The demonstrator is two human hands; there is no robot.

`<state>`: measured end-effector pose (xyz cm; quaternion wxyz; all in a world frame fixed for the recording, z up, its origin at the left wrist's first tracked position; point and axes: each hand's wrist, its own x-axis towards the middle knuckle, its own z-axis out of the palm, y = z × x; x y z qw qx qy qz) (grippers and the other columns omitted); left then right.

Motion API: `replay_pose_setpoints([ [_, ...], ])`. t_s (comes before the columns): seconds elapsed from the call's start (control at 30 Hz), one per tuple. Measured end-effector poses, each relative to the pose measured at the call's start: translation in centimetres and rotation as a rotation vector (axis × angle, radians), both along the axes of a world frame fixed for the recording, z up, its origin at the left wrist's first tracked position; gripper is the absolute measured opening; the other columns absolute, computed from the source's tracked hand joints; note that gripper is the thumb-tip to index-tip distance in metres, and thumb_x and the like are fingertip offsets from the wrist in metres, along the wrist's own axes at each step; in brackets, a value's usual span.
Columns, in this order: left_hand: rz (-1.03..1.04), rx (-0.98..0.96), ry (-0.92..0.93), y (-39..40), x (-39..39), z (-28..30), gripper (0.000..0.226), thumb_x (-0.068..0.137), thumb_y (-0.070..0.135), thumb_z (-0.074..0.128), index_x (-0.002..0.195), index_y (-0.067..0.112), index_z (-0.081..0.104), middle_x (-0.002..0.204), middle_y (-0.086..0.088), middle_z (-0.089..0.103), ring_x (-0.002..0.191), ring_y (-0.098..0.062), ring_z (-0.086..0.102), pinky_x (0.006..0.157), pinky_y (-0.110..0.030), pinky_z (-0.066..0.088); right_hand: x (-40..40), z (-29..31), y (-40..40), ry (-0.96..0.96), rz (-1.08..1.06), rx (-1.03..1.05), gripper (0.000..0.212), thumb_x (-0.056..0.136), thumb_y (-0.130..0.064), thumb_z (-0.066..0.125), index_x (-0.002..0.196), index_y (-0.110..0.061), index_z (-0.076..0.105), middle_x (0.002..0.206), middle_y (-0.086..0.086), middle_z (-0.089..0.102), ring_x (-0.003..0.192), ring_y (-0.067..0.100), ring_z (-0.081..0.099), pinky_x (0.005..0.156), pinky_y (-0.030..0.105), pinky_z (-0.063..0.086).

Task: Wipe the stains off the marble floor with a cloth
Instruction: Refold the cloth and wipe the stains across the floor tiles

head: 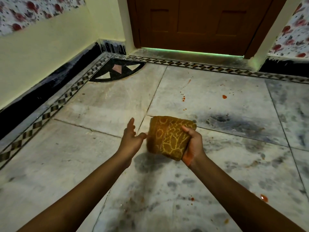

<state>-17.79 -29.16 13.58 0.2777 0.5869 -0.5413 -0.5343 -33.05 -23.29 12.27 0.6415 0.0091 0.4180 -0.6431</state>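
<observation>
A folded brown cloth [168, 137] with a yellow crackle pattern is held up above the marble floor [103, 104] by my right hand [192, 146], which grips its right edge. My left hand [132, 138] hovers just left of the cloth with fingers spread, holding nothing; its thumb is close to the cloth's left edge. Red-orange stains dot the floor: small drops [183, 98] and a larger blot [224, 96] beyond the cloth, and more spots [263, 197] near my right forearm.
A brown wooden door [200, 22] stands straight ahead, with light under it. Yellow walls with a black skirting [41, 92] close the left side. A patterned tile border [192, 65] runs along the floor's edges, with a corner inlay [117, 71].
</observation>
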Motion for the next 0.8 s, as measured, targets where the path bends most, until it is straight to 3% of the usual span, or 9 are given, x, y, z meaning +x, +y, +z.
replay_pose_setpoints([
  [0.1,0.026,0.055,0.123,0.4,0.0,-0.5,0.048,0.095,0.022,0.052,0.140,0.026,0.037,0.139,-0.004,0.046,0.120,-0.019,0.048,0.097,-0.034,0.038,-0.3,0.3,0.2,0.120,0.000,0.007,0.021,0.093,-0.019,0.047,0.101,-0.008,0.062,0.098,0.011,0.066,0.087,0.026,0.060,0.081,0.040,0.048],
  [0.23,-0.041,0.629,0.498,1.1,-1.5,-0.6,0.053,0.090,0.058,0.041,0.130,0.024,0.048,0.128,-0.012,0.054,0.107,-0.031,0.058,0.081,-0.047,0.050,1.2,-0.2,1.0,0.448,0.192,-0.131,0.037,0.088,-0.017,0.054,0.125,-0.019,0.054,0.112,0.007,0.063,0.093,0.020,0.061,0.072,0.031,0.052],
  [0.33,-0.004,0.731,0.709,0.7,-2.4,-0.9,0.067,0.085,0.068,0.039,0.113,0.011,0.062,0.107,-0.014,0.067,0.091,-0.031,0.067,0.075,-0.045,0.050,2.8,-1.2,1.2,0.802,0.475,-0.356,0.062,0.076,-0.020,0.052,0.136,-0.029,0.041,0.138,0.001,0.049,0.124,0.015,0.047,0.096,0.026,0.046],
  [0.4,0.056,0.686,0.783,0.4,-2.5,-1.4,0.057,0.088,0.059,0.042,0.093,0.008,0.068,0.089,-0.012,0.069,0.079,-0.027,0.069,0.074,-0.039,0.049,3.2,-1.2,1.1,0.865,0.542,-0.427,0.059,0.079,-0.020,0.050,0.136,-0.031,0.039,0.139,-0.007,0.046,0.129,0.005,0.042,0.105,0.023,0.038],
  [0.5,0.127,0.615,0.813,-1.0,-2.9,-2.1,0.047,0.090,0.047,0.042,0.087,0.010,0.070,0.083,-0.013,0.070,0.076,-0.027,0.067,0.075,-0.037,0.049,1.7,-1.1,0.3,0.883,0.325,-0.413,0.040,0.081,-0.020,0.050,0.120,-0.027,0.053,0.120,-0.007,0.060,0.110,-0.004,0.056,0.095,0.018,0.044],
  [0.57,0.157,0.583,0.800,-2.3,-3.5,-2.4,0.041,0.091,0.043,0.041,0.095,0.011,0.067,0.080,-0.013,0.071,0.081,-0.029,0.064,0.077,-0.039,0.048,-0.6,-2.0,-0.3,0.969,0.179,-0.346,0.032,0.083,-0.020,0.054,0.115,-0.023,0.058,0.115,-0.004,0.063,0.103,-0.005,0.059,0.090,0.016,0.046],
  [0.63,0.173,0.524,0.749,-4.0,-4.6,-2.5,0.036,0.093,0.039,0.040,0.103,0.013,0.063,0.082,-0.012,0.072,0.087,-0.029,0.061,0.079,-0.039,0.047,-3.2,-3.6,-0.9,1.072,0.100,-0.228,0.028,0.089,-0.012,0.058,0.115,-0.022,0.060,0.118,-0.002,0.063,0.111,0.006,0.058,0.089,0.015,0.046],
  [0.7,0.197,0.405,0.669,-6.5,-6.0,-2.8,0.035,0.094,0.034,0.042,0.118,0.013,0.057,0.093,-0.011,0.070,0.089,-0.027,0.062,0.076,-0.038,0.050,-6.1,-5.5,-1.3,1.189,0.063,-0.096,0.029,0.093,-0.009,0.056,0.120,-0.017,0.061,0.121,-0.002,0.060,0.119,0.015,0.054,0.086,0.002,0.037],
  [0.8,0.214,0.000,0.310,-10.6,-8.0,-4.3,0.040,0.094,0.031,0.046,0.132,0.018,0.049,0.114,-0.009,0.064,0.099,-0.023,0.062,0.089,-0.041,0.052,-9.6,-8.0,-1.8,1.357,0.080,0.069,0.031,0.095,-0.015,0.053,0.125,-0.013,0.059,0.129,0.007,0.058,0.124,0.020,0.049,0.088,0.009,0.032],
])
